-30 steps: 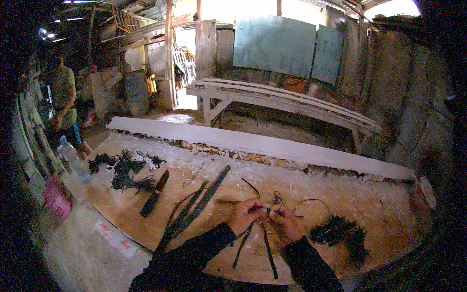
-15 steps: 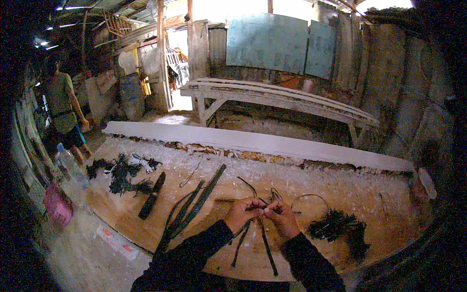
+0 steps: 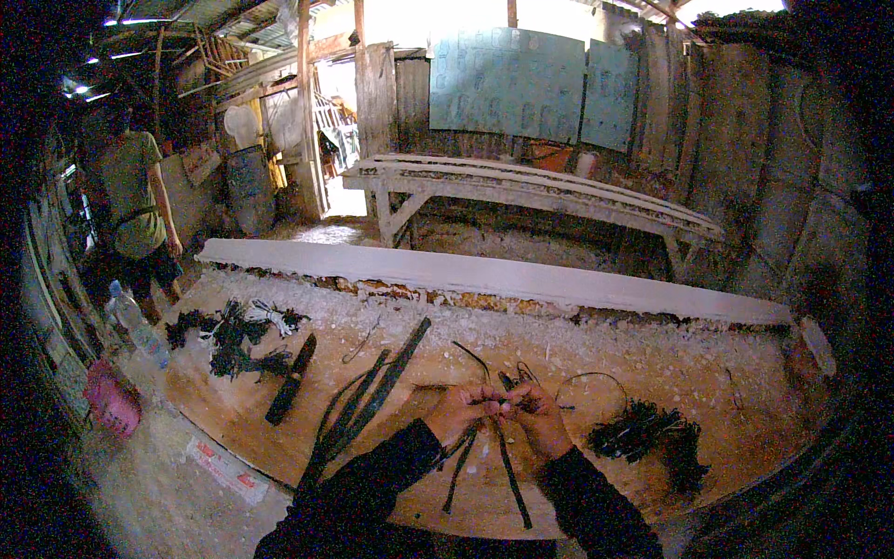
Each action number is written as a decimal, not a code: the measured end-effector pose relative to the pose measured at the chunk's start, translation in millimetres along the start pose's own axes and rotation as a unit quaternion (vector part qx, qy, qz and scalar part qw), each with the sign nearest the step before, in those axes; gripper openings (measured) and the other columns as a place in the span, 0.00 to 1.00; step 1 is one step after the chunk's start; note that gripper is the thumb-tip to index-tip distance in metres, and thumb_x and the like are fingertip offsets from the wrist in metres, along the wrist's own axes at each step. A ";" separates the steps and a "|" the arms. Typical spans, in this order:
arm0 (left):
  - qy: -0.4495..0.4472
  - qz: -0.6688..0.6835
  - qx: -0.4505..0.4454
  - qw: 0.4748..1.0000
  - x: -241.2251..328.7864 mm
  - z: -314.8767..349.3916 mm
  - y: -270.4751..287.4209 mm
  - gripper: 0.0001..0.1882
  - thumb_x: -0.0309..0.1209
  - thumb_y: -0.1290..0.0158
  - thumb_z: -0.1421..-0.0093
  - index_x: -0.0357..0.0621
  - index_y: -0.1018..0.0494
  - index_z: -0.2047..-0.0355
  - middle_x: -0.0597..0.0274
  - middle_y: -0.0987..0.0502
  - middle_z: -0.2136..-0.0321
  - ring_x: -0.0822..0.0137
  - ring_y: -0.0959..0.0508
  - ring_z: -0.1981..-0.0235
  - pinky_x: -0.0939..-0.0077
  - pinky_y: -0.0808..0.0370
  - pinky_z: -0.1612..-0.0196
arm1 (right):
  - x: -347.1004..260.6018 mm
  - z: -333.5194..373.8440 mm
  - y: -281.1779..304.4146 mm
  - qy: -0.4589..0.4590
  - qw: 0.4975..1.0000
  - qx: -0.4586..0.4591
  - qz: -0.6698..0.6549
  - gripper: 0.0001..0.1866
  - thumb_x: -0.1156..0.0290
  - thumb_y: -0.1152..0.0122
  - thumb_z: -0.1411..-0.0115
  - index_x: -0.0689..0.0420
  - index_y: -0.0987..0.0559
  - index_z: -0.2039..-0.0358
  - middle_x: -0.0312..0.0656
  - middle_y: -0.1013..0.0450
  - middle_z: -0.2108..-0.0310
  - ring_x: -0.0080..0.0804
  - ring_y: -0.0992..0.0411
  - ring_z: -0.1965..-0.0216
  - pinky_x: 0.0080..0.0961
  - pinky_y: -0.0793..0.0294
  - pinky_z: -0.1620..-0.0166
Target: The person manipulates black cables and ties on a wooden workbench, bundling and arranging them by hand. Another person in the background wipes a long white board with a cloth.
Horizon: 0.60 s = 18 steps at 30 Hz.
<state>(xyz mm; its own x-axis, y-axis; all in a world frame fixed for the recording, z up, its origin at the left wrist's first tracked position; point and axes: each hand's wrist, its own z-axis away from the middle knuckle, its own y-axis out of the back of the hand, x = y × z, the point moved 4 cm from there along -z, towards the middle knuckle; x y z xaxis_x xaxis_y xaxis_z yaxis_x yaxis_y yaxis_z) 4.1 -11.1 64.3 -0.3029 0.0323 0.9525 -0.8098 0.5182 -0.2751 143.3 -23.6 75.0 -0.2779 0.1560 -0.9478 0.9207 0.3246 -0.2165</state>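
Note:
Both hands meet low over the wooden table, fingertips together. My left hand (image 3: 456, 415) and my right hand (image 3: 542, 419) are closed in a pinch on dark strips. Ends of a black strip (image 3: 511, 477) hang below my fingers, while another thin end curves up beyond them. What exactly lies between the fingertips is hidden. By my right hand is a thin wire loop (image 3: 596, 375). Longer black strips (image 3: 377, 396) lie left of my left forearm. Farther left rests a dark knife (image 3: 291, 380).
A pile of black and white strips (image 3: 244, 340) lies at the table's left, a bundle of short black strips (image 3: 647, 438) at its right. Along the far edge runs a white board (image 3: 484, 278). A person (image 3: 140, 200), a plastic bottle (image 3: 135, 321) and a pink container (image 3: 112, 399) are left.
My fingers have shifted slightly at the strips, both hands staying together in the same place. The other person at the left has turned and moved a little.

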 end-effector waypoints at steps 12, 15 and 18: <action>-0.017 -0.068 -0.001 0.998 2.9 -1.4 4.1 0.05 0.27 0.47 0.47 0.39 0.29 0.69 0.64 0.24 0.70 0.73 0.26 0.66 0.80 0.31 0.58 | -8.2 2.8 -3.4 -0.034 0.998 0.036 0.040 0.07 0.80 0.39 0.53 0.56 0.29 0.75 0.34 0.30 0.73 0.23 0.31 0.69 0.19 0.31 0.62; -0.011 -0.035 -0.017 0.999 2.8 -2.0 2.4 0.05 0.28 0.49 0.45 0.40 0.30 0.70 0.65 0.25 0.71 0.73 0.27 0.67 0.80 0.32 0.59 | -12.5 2.2 -3.6 -0.010 0.994 0.055 0.091 0.07 0.77 0.38 0.53 0.56 0.28 0.75 0.34 0.30 0.75 0.22 0.31 0.70 0.20 0.31 0.63; -0.033 -0.038 -0.037 0.998 3.6 -2.3 1.3 0.05 0.29 0.50 0.44 0.41 0.31 0.71 0.66 0.26 0.72 0.74 0.28 0.68 0.79 0.33 0.59 | -11.3 1.4 -5.8 -0.019 0.996 0.031 0.079 0.06 0.75 0.38 0.52 0.56 0.27 0.76 0.33 0.29 0.76 0.22 0.31 0.72 0.20 0.32 0.64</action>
<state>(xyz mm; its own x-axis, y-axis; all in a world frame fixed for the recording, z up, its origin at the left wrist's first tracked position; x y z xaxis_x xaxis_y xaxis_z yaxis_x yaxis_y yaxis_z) 3.1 -8.4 67.6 -0.2773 -0.0646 0.9586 -0.7925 0.5795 -0.1902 141.5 -28.5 86.6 -0.1189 0.1643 -0.9792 0.9677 0.2400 -0.0773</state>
